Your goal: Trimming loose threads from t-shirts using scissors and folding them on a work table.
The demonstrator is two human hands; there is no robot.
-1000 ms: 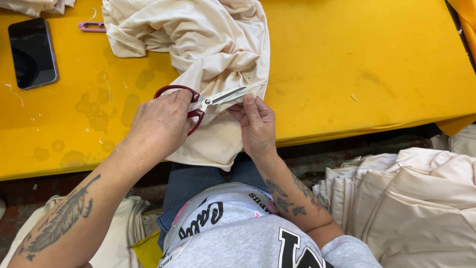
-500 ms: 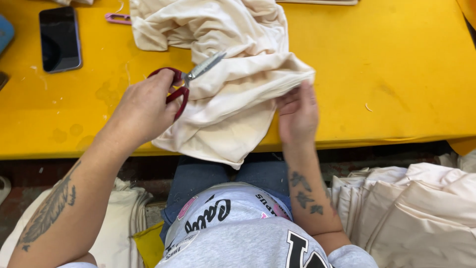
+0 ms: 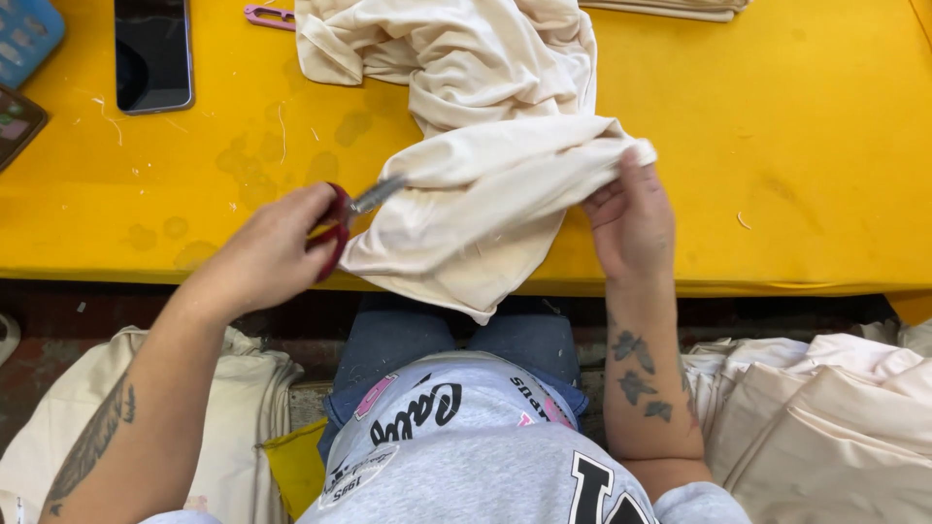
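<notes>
A crumpled cream cloth (image 3: 466, 126) lies on the yellow table (image 3: 777, 146) and hangs over its near edge. My left hand (image 3: 267, 247) grips red-handled scissors (image 3: 349, 209), whose blades point right and touch the cloth's left fold. My right hand (image 3: 631, 218) pinches the cloth's right fold near the table edge, with the fingers closed over the fabric.
A black phone (image 3: 152, 53) lies at the far left of the table, with a blue object (image 3: 24, 34) and a dark device (image 3: 15, 121) beside it. A pink clip (image 3: 267, 15) sits at the top. Stacks of cream fabric (image 3: 825, 417) lie on both sides of my lap.
My right hand slid to the right along the cloth and stretched the fold out. The scissors moved left and lower, away from the middle of the cloth to its left edge.
</notes>
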